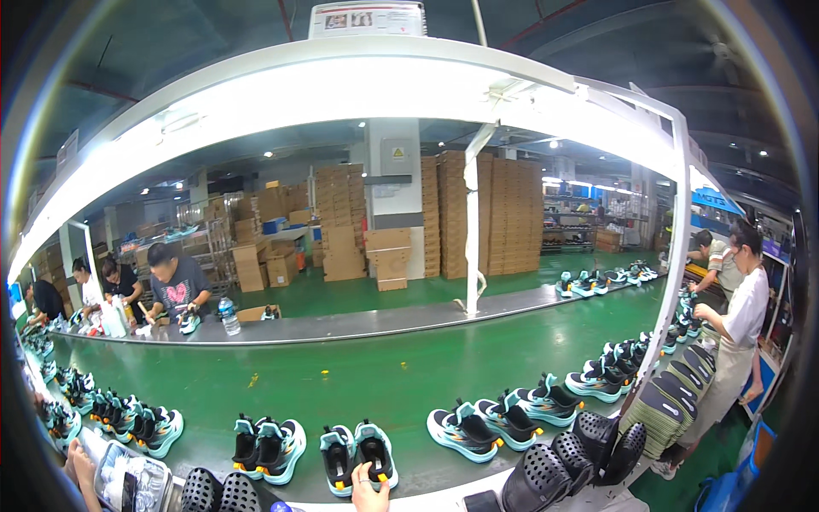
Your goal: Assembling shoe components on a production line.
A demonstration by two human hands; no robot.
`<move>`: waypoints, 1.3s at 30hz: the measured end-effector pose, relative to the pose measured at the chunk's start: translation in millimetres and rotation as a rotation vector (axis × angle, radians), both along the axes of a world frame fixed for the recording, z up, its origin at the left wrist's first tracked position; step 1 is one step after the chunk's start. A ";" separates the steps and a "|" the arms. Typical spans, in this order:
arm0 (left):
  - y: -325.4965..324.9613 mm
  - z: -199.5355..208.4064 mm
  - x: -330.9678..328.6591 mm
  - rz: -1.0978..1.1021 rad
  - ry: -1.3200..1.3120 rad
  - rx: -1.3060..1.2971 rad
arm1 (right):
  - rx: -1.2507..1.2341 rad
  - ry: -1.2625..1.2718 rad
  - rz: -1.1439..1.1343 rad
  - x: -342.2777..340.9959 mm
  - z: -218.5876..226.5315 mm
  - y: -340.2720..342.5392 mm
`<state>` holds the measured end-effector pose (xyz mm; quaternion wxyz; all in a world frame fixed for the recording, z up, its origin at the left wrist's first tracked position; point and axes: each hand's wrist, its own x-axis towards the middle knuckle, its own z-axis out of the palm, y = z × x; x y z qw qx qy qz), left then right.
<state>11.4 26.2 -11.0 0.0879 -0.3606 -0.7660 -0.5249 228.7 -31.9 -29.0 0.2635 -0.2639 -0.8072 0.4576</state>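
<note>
At your left, the clustered shoes (153, 431) look fully assembled, soles joined to uppers; whether anything on them is left undone, you cannot tell. Next along, a separate pair (270, 450) has no hand on it. Just right of that, the centre pair (339, 452) stands at the near side of the green tabletop (461, 354) and seems to be the one in progress. What looks like your left hand (370, 490) reaches from the lower edge, its fingers touching the near end of that pair's right-hand shoe; you cannot tell whether the grip is closed on it or only rests there. Your right hand is out of view. Farther right, three slanted shoes (507, 419) stand untouched, and nothing marks them as finished or waiting.

For materials, again from your left: a clear tray (101, 474) holds crinkled, see-through plastic; near it sit rounded black shells (200, 491) pierced with round holes. The centre pair has dark, soft-looking uppers, thick pale-aqua soles with curving sides and small orange accents. At your right, larger perforated black pieces (537, 480) bulge smoothly beside ribbed, olive-striped pieces (670, 412).
</note>
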 end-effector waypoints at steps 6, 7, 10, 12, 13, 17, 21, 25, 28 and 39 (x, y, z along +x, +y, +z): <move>4.8 4.0 -2.2 -0.025 0.020 0.026 | -0.002 0.025 -0.016 -1.3 0.3 4.3; 5.4 12.2 2.6 -0.014 0.038 0.026 | 0.007 0.034 -0.010 0.4 5.1 5.4; 7.4 18.1 7.4 0.021 0.100 0.016 | 0.027 0.063 0.002 3.8 2.5 8.3; 6.4 11.5 5.2 -0.007 0.003 0.004 | 0.026 -0.006 0.013 5.9 -3.7 7.3; 2.2 22.8 13.2 0.000 0.138 0.023 | 0.033 -0.015 0.013 7.3 -5.5 8.4; 3.8 27.9 16.2 0.025 0.162 0.009 | 0.022 -0.020 0.026 7.2 -6.7 10.3; 2.9 14.8 1.9 0.139 0.334 -0.039 | 0.079 0.017 0.017 6.9 -13.5 8.1; 9.7 21.4 8.5 0.341 0.310 -0.143 | 0.085 0.062 0.007 4.9 -10.0 9.4; -1.1 54.0 30.8 0.407 0.309 -0.253 | 0.065 0.020 0.006 6.0 -15.9 12.1; 7.6 13.2 -11.8 0.309 0.293 -0.012 | 0.092 0.024 0.023 5.6 -15.5 11.9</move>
